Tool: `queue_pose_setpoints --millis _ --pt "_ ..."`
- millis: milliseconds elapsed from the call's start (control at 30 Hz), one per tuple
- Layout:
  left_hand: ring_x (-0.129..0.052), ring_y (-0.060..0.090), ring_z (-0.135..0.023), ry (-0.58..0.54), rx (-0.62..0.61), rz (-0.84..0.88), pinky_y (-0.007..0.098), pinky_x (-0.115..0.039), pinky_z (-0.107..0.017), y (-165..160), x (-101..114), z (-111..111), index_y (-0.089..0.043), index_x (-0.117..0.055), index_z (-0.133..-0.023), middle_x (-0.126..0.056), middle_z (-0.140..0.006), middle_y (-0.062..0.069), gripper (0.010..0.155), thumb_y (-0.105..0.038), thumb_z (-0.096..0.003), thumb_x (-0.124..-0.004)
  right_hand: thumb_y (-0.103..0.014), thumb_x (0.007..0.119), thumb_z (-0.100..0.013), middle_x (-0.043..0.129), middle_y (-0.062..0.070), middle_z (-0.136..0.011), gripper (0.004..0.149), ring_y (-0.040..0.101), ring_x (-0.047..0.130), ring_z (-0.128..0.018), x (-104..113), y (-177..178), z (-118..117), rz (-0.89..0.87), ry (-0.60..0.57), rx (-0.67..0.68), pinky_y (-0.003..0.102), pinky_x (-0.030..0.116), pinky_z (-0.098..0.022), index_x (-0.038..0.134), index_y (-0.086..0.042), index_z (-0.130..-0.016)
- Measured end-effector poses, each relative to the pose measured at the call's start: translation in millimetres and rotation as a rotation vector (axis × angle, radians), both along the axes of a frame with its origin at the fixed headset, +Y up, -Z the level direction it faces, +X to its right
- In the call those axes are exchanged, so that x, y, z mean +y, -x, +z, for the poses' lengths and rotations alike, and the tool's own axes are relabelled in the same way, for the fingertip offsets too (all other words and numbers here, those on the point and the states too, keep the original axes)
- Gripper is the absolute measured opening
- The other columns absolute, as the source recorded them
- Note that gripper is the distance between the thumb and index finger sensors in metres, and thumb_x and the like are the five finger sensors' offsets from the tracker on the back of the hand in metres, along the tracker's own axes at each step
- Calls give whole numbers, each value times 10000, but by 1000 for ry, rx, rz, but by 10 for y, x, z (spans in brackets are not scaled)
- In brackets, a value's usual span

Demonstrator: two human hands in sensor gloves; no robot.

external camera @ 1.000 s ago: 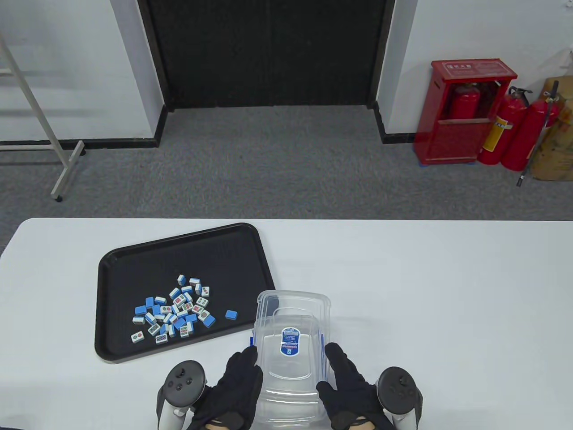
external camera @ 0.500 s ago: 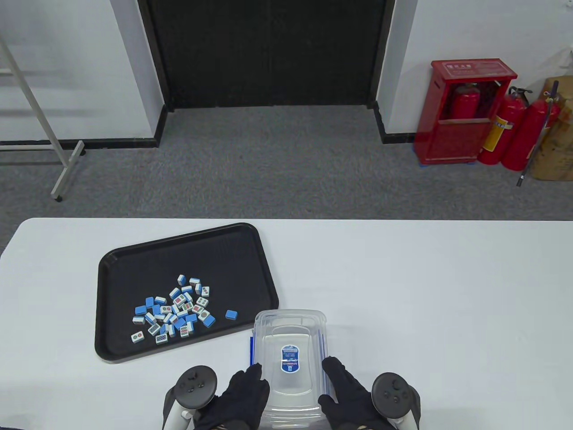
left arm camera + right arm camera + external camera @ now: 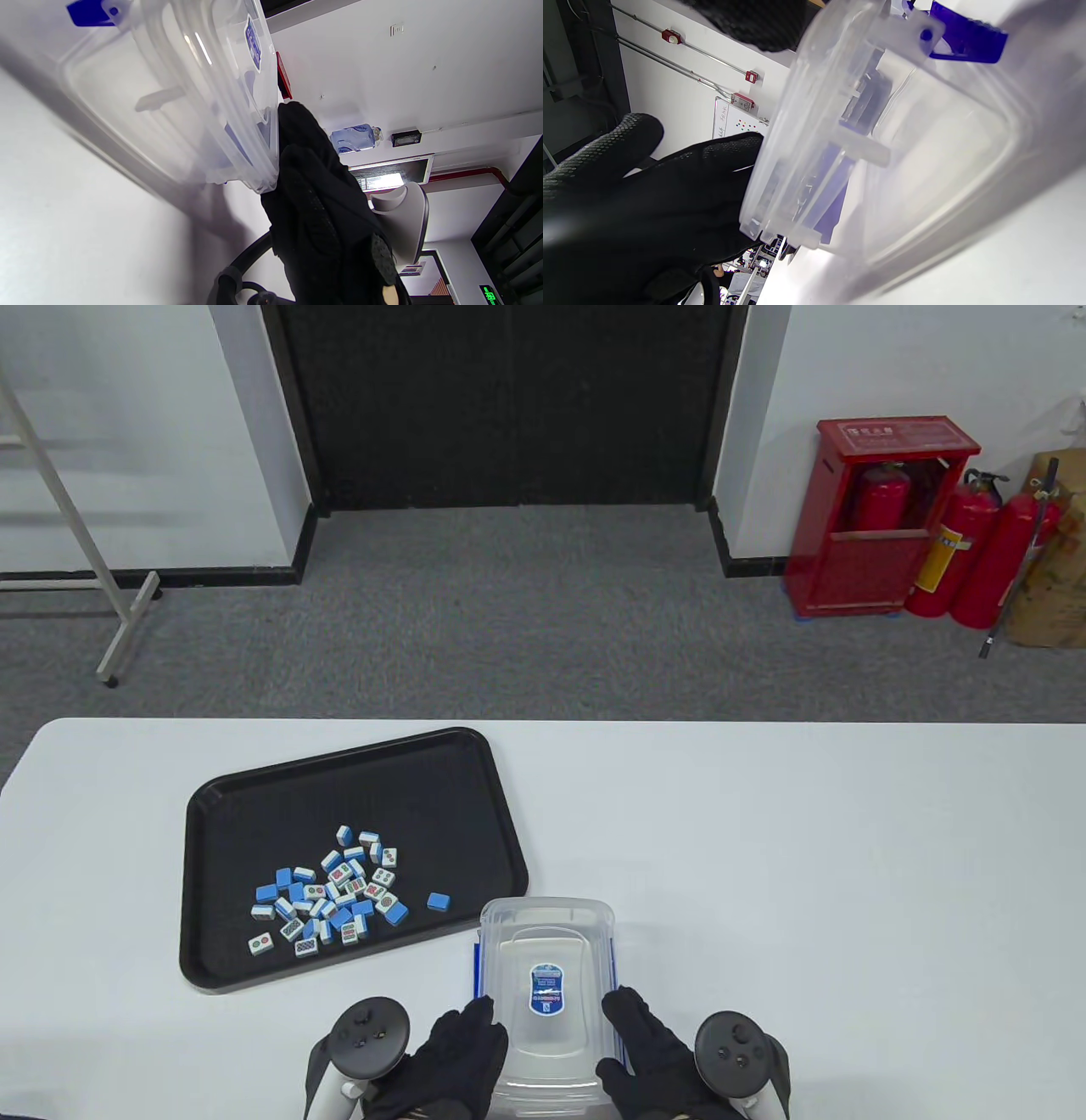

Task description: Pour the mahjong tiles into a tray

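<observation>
Now emptied, the clear box [image 3: 547, 984] is lowered near the tray [image 3: 254, 806], left hand [image 3: 454, 1060] and right hand [image 3: 653, 1056] gripping its sides; tiles [image 3: 335, 895] poured, task nearly done.

Beyond your white table [image 3: 764, 848] you have grey carpet [image 3: 509, 619], a black doorway [image 3: 505, 403], a red extinguisher cabinet [image 3: 878, 526] with two red fire extinguishers [image 3: 984, 551] just beside it, a cardboard box [image 3: 1056, 560], and a white metal stand [image 3: 76, 526] at the left.
</observation>
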State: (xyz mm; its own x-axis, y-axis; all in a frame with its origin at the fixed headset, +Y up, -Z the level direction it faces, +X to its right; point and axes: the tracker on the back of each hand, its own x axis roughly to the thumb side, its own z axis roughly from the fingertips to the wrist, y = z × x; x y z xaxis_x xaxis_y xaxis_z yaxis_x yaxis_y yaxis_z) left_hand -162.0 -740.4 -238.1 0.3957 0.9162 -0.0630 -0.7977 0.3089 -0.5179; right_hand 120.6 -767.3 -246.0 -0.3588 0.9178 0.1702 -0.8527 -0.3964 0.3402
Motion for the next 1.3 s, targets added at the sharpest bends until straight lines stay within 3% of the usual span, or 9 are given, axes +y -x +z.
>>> queue_pose_setpoints --millis 400,633,700,767,933,1100,1300 --pt "-157 538 -973 40 -29 -67 638 -187 -607 18 -40 -27 -40 -311 -1097 -284 -1065 322 797 -601 -564 -501 -284 737 -423 302 317 -1013 707 585 358 -902 -29 0 -27 35 -15 21 718 350 -620 397 -39 -992" --pt "-163 523 -986 11 -30 -118 633 -180 -614 28 -75 -81 -114 -370 -1123 -302 -1081 313 744 -578 -561 -519 -305 741 -427 321 300 -1023 689 573 370 -912 -26 -32 -50 66 8 24 711 346 -625 425 -83 -997" --pt "-132 518 -990 14 -39 -114 631 -167 -616 28 -101 -100 -147 -385 -1131 -286 -1086 307 722 -570 -562 -519 -281 741 -422 392 303 -1020 634 570 428 -901 -18 -87 -69 7 -22 -52 710 376 -620 529 -86 -987" --pt "-127 512 -993 22 -33 -111 628 -164 -619 27 -137 -114 -194 -405 -1137 -278 -1091 299 697 -570 -562 -519 -287 744 -420 473 306 -999 647 562 527 -862 -26 -157 -111 -6 -17 -129 697 456 -592 511 -95 -992" --pt "-116 507 -995 42 -40 -98 628 -165 -621 20 -169 -123 -229 -393 -1140 -254 -1095 291 681 -573 -563 -512 -359 741 -427 538 336 -953 722 540 703 -709 -122 -206 -119 42 112 -157 548 700 -412 413 -53 -992" --pt "-109 505 -995 62 -45 -80 628 -167 -623 11 -182 -121 -247 -374 -1140 -233 -1093 287 673 -570 -565 -506 -431 711 -447 520 360 -950 792 484 773 -631 -296 -193 -131 -80 340 -135 455 743 -302 317 -1 -982" --pt "-101 507 -993 75 -51 -66 630 -169 -625 4 -187 -120 -254 -361 -1140 -212 -1090 278 672 -572 -565 -503 -429 758 -436 514 315 -968 847 496 769 -604 -403 -232 -212 -223 498 -117 445 734 -292 281 26 -968"
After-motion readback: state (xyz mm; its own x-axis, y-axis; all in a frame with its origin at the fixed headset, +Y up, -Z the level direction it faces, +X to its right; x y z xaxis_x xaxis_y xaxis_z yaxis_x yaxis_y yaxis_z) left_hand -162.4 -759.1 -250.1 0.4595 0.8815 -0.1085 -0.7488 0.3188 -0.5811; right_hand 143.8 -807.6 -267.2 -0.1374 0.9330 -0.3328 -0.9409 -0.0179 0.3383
